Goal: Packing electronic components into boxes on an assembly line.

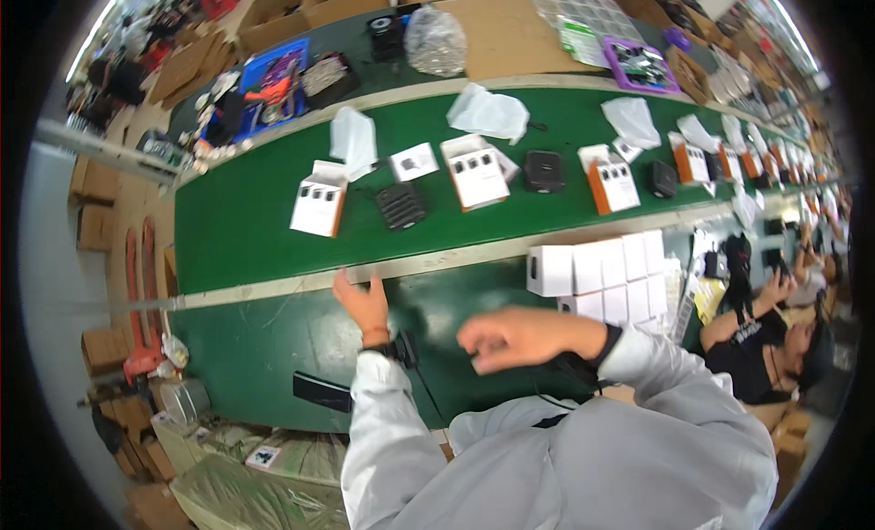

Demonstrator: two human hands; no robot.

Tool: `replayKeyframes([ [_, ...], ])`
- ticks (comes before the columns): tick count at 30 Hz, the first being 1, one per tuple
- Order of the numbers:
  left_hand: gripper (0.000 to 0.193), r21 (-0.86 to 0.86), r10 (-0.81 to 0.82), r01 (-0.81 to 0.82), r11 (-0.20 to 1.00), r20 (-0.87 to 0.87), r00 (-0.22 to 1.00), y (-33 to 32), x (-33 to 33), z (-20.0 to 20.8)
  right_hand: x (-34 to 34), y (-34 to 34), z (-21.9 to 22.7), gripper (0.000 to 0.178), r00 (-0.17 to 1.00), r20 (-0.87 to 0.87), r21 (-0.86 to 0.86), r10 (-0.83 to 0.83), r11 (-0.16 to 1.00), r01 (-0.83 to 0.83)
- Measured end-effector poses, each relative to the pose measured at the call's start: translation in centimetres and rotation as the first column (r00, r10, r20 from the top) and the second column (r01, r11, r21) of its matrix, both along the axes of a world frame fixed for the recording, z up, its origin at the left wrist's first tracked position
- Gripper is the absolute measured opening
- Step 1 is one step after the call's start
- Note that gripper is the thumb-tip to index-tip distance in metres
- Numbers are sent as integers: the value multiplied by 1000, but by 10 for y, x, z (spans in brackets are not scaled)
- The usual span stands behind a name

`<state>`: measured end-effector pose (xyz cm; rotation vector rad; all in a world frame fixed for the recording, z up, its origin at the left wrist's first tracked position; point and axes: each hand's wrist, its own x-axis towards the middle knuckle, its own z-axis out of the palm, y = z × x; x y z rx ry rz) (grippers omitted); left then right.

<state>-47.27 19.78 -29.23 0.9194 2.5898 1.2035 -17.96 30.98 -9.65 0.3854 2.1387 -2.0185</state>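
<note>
My left hand (363, 304) is over the bench's near strip, by the pale rail of the conveyor, with thumb and fingers spread and nothing in it. My right hand (519, 337) hovers above the dark green benchtop (264, 339). Its fingers are loosely bent and a little blurred, and no object shows in them. Beyond the left hand, on the green belt (241, 202), stand an open white-and-orange box (318, 205) and a black ribbed device (401, 205). A black phone-like slab (322, 391) lies beside my left forearm.
White boxes (602, 267) are stacked right of my right hand. Along the belt stand more open boxes (475, 173), black square devices (545, 171) and white plastic bags (488, 113). A blue tray (273, 85) is far left. Another person (775, 339) sits at the right.
</note>
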Motion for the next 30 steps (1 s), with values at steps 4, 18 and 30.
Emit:
replayKeyframes([
  [4, 40, 42, -202, 198, 979, 194, 960, -83, 119, -38, 130, -61, -1, 47, 987, 146, 370, -60, 929, 2],
  [18, 37, 85, -423, 476, 875, 613, 667, -125, 251, -15, 316, -146, -2, 42, 854, 43, 438, -519, 778, 450],
  [30, 90, -1, -570, 608, 794, 348, 745, -60, 452, 37, 417, -155, -96, 81, 373, -147, 684, -916, 178, 707],
])
